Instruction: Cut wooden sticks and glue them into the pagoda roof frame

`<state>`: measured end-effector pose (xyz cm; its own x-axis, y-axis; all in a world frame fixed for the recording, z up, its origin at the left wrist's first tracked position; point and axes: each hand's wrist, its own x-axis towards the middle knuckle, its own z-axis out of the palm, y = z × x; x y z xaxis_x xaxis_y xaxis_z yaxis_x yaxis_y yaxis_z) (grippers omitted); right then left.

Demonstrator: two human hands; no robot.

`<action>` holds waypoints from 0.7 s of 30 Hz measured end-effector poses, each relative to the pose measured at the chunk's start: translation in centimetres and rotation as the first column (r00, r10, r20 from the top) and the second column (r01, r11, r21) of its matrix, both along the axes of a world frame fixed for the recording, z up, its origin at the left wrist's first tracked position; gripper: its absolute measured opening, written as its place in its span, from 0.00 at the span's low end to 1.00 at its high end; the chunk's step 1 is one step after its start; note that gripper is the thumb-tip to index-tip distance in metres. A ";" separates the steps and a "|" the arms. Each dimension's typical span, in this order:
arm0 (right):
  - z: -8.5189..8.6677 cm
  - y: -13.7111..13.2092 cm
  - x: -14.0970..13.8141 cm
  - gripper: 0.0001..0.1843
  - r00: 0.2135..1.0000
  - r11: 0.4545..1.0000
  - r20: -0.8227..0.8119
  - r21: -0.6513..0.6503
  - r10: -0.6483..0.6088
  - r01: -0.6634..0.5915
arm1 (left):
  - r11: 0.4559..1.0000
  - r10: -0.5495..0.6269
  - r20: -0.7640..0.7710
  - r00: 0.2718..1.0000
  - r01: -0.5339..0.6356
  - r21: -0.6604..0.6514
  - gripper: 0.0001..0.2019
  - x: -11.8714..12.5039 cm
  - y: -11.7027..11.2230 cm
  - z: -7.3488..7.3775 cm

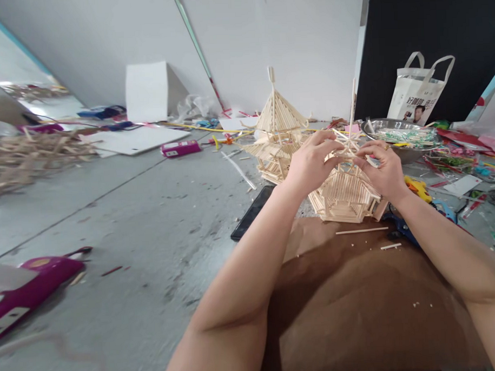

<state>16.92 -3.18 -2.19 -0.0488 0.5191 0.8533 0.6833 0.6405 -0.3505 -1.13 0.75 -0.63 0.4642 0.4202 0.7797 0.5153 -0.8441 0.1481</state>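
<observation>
A small pavilion model [345, 195] built of thin wooden sticks rests on my lap, on brown cloth [356, 290]. My left hand [311, 164] is closed on the left side of its roof, fingers pinched at the top. My right hand [383, 167] grips the right side of the roof, fingers curled at the same peak. A long thin stick [352, 109] rises upright from the roof between the two hands. Behind it stands a second, taller stick tower [276, 136] with a pointed roof.
A black phone [252, 212] lies on the grey floor left of my knee. Loose sticks [27, 152] are piled at far left. A metal bowl [400, 134], a white tote bag [420, 90], coloured scraps and a magenta box [180, 149] surround the work. A magenta object [27, 282] lies at lower left.
</observation>
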 end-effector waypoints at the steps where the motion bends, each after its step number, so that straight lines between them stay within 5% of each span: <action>1: -0.1 0.0 0.0 0.07 1.000 1.000 -0.005 0.002 0.000 0.000 | 1.000 0.000 0.004 1.000 0.000 0.001 0.07 0.0 0.1 0.0; 21: -0.3 -0.1 -0.1 0.08 0.995 0.996 0.047 0.014 -0.085 0.084 | 1.000 -0.014 0.029 0.999 0.013 0.015 0.09 0.4 0.3 -0.3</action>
